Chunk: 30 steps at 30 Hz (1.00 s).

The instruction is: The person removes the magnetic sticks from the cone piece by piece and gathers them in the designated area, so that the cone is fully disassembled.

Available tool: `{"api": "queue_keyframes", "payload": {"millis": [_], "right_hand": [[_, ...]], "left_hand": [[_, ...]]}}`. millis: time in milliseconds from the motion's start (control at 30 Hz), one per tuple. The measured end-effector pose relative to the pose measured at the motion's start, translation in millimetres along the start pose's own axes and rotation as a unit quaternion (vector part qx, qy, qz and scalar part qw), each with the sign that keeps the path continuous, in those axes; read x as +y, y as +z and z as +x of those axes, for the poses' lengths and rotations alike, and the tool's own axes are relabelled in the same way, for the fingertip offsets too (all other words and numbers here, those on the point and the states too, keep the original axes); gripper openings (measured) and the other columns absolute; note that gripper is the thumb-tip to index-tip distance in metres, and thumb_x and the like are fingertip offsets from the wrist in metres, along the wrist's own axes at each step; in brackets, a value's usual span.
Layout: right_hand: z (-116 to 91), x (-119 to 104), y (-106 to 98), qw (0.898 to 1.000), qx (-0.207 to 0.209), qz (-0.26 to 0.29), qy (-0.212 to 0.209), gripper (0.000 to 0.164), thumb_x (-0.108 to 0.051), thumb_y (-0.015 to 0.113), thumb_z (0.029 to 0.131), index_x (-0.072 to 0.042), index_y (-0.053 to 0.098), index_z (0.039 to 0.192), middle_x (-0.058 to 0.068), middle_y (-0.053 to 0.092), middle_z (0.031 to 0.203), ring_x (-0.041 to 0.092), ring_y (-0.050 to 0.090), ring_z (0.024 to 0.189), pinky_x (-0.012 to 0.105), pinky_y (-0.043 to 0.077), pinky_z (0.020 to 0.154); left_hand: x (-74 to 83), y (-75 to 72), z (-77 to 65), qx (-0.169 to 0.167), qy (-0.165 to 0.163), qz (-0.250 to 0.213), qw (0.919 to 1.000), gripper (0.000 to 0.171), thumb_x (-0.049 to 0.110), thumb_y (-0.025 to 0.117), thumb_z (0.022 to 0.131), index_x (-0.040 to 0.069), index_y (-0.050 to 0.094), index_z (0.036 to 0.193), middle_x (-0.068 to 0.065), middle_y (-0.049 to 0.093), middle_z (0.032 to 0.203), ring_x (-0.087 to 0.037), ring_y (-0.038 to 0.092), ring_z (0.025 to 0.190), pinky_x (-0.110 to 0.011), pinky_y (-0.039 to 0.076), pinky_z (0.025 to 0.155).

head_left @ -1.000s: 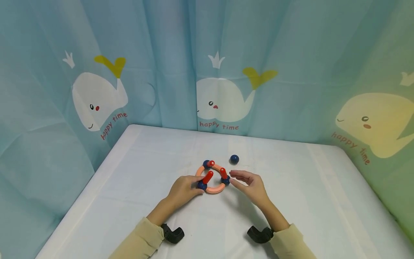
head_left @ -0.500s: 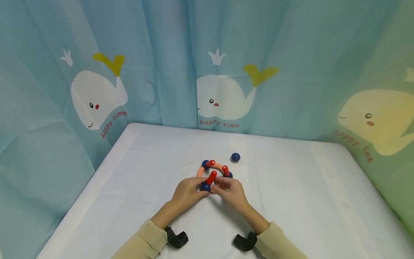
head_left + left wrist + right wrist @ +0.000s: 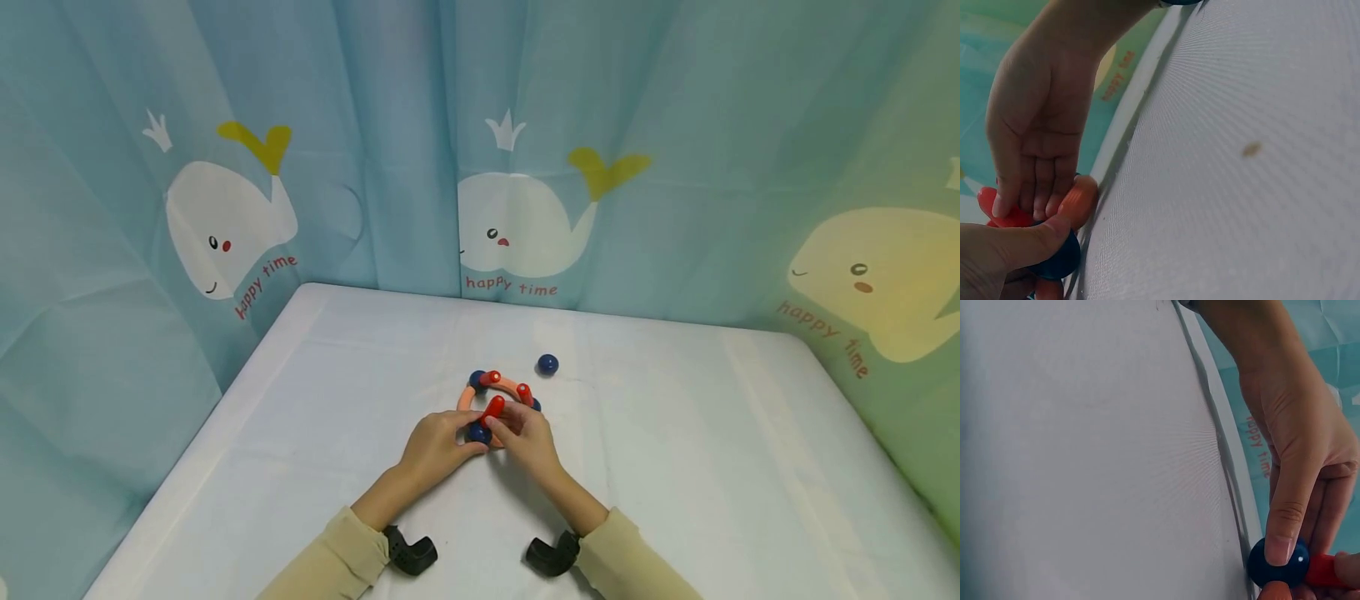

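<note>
In the head view, my left hand (image 3: 435, 446) grips a blue ball (image 3: 479, 433) at the near left of a ring of curved orange rods (image 3: 465, 398). My right hand (image 3: 532, 446) pinches a short red rod (image 3: 495, 407) that stands tilted on that ball. In the right wrist view, the left thumb presses on the blue ball (image 3: 1269, 565), with the red rod (image 3: 1322, 571) beside it. The left wrist view has the right fingers around the red rod (image 3: 1013, 217). Two more blue balls in the ring bear red rods. The right hand covers part of the ring.
A loose blue ball (image 3: 548, 364) lies behind the ring on the white table (image 3: 675, 433). A light blue curtain (image 3: 405, 167) with whale prints hangs along the back and sides. Black wrist devices (image 3: 411, 553) sit under both sleeves.
My right hand has moved left from the ring's right-hand ball to the near left red rod and now pinches it. The left hand stays on its ball, shifted slightly right with the ring.
</note>
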State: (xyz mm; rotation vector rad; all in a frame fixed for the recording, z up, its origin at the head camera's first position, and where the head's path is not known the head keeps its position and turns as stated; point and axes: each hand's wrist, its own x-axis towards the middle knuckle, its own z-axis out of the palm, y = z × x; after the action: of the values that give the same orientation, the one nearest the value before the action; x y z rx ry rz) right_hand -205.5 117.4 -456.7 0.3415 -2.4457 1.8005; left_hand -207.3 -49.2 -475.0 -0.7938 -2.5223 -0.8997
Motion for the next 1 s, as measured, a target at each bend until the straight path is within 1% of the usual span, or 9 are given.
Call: {"api": "queue_keyframes", "payload": {"millis": [133, 233, 333, 433, 533, 667, 800, 933, 1000], "right_hand": [[-5.3, -20.0, 0.7, 1.0, 0.002, -0.019, -0.024, 0.018, 0.006, 0.061, 0.084, 0.017, 0.06, 0.099, 0.024, 0.065, 0.089, 0.034, 0.064, 0.08, 0.031, 0.053, 0.067], [-10.4, -34.8, 0.5, 0.999, 0.002, -0.028, -0.021, 0.018, 0.008, 0.06, 0.084, 0.019, 0.059, 0.099, 0.027, 0.063, 0.09, 0.036, 0.063, 0.08, 0.036, 0.053, 0.068], [-12.5, -38.8, 0.7, 0.999, 0.003, -0.032, -0.014, 0.018, 0.008, 0.06, 0.085, 0.018, 0.059, 0.099, 0.027, 0.063, 0.091, 0.037, 0.062, 0.081, 0.038, 0.053, 0.07], [-13.1, -36.9, 0.0, 0.999, 0.004, -0.023, -0.026, 0.018, 0.008, 0.059, 0.085, 0.018, 0.059, 0.099, 0.027, 0.063, 0.091, 0.038, 0.062, 0.081, 0.037, 0.053, 0.07], [-12.3, -28.7, -0.8, 0.999, 0.004, -0.009, -0.04, 0.017, 0.008, 0.059, 0.085, 0.018, 0.059, 0.099, 0.026, 0.064, 0.089, 0.038, 0.062, 0.08, 0.029, 0.053, 0.069], [-7.8, -11.5, -1.4, 0.998, 0.023, 0.022, -0.056, 0.018, 0.005, 0.06, 0.086, 0.015, 0.06, 0.1, 0.023, 0.064, 0.089, 0.035, 0.062, 0.079, 0.02, 0.051, 0.067], [-5.2, -2.2, -1.3, 0.997, 0.031, 0.038, -0.067, 0.021, 0.002, 0.06, 0.087, 0.014, 0.06, 0.103, 0.022, 0.065, 0.092, 0.031, 0.063, 0.083, 0.019, 0.05, 0.072], [-5.8, -2.9, -2.5, 0.997, 0.022, 0.03, -0.073, 0.021, 0.0, 0.061, 0.087, 0.014, 0.06, 0.103, 0.021, 0.065, 0.094, 0.029, 0.063, 0.085, 0.021, 0.05, 0.076], [-6.1, -5.3, -5.4, 0.997, 0.026, 0.029, -0.072, 0.02, 0.0, 0.061, 0.087, 0.013, 0.061, 0.103, 0.021, 0.065, 0.093, 0.029, 0.062, 0.084, 0.021, 0.05, 0.074]], "left_hand": [[-0.6, 0.8, -0.1, 0.0, -0.004, -0.011, 0.9999, 0.045, 0.026, 0.08, 0.07, 0.004, 0.069, 0.107, -0.008, 0.068, 0.099, -0.019, 0.064, 0.089, -0.031, 0.051, 0.074], [-0.7, 0.9, -0.3, -0.003, -0.009, -0.022, 0.9997, 0.043, 0.025, 0.08, 0.07, 0.004, 0.069, 0.107, -0.007, 0.068, 0.101, -0.018, 0.063, 0.093, -0.031, 0.05, 0.078], [-0.6, 0.9, -0.4, -0.004, -0.014, -0.029, 0.9995, 0.043, 0.024, 0.08, 0.07, 0.004, 0.069, 0.107, -0.007, 0.067, 0.101, -0.018, 0.063, 0.095, -0.031, 0.05, 0.079], [-0.5, 1.1, -0.1, -0.003, -0.016, -0.033, 0.9993, 0.043, 0.024, 0.08, 0.07, 0.003, 0.069, 0.107, -0.008, 0.067, 0.101, -0.018, 0.063, 0.094, -0.031, 0.05, 0.079], [-0.1, 1.2, 0.0, -0.002, -0.015, -0.036, 0.9992, 0.043, 0.023, 0.08, 0.07, 0.003, 0.069, 0.106, -0.008, 0.067, 0.101, -0.018, 0.063, 0.094, -0.031, 0.051, 0.078], [0.3, 1.0, 0.2, -0.005, -0.013, -0.033, 0.9994, 0.042, 0.024, 0.08, 0.07, 0.004, 0.07, 0.105, -0.007, 0.068, 0.099, -0.018, 0.064, 0.091, -0.031, 0.051, 0.076], [0.3, 0.3, -0.3, -0.009, -0.018, -0.031, 0.9993, 0.042, 0.024, 0.08, 0.07, 0.004, 0.069, 0.106, -0.006, 0.068, 0.1, -0.018, 0.063, 0.093, -0.031, 0.05, 0.078], [-0.1, 0.5, 0.0, -0.007, -0.022, -0.034, 0.9991, 0.042, 0.023, 0.08, 0.07, 0.003, 0.069, 0.106, -0.007, 0.068, 0.101, -0.019, 0.063, 0.094, -0.032, 0.05, 0.08], [-0.4, 1.3, 0.7, -0.007, -0.019, -0.034, 0.9992, 0.041, 0.023, 0.08, 0.07, 0.005, 0.07, 0.105, -0.006, 0.068, 0.101, -0.018, 0.063, 0.094, -0.032, 0.05, 0.08]]}}
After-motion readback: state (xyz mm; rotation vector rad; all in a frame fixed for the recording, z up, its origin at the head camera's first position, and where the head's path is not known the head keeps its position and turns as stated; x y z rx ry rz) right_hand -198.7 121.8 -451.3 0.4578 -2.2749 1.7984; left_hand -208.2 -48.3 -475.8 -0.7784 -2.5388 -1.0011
